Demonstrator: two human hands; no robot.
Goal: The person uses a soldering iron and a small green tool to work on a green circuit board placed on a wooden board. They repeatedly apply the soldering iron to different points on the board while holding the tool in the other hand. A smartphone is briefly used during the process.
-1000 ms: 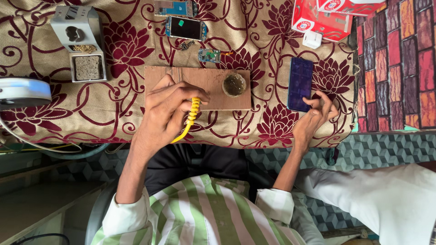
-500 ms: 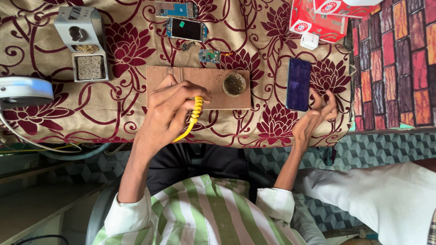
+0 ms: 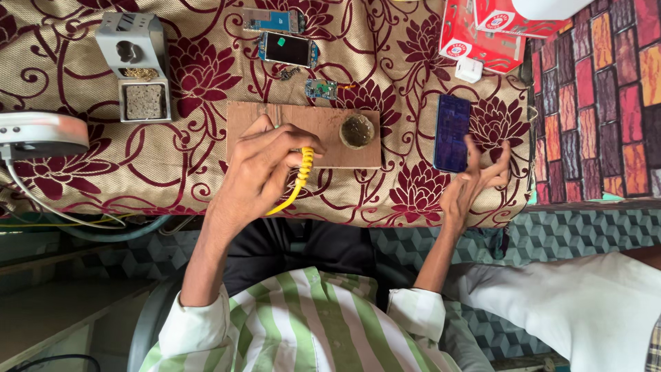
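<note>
Left hand (image 3: 265, 165), mid-frame, has its fingers curled tight around a yellow-handled tool (image 3: 297, 180), while the right hand (image 3: 475, 180) touches the dark phone (image 3: 452, 133) with loose, open fingers.

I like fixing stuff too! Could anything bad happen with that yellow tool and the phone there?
Maybe. The yellow-handled tool in the left hand hovers over the wooden board; if hot, its tip might scorch the flowered cloth. The right hand only touches the dark phone with fingertips near the table edge, so it could slip off.
</note>
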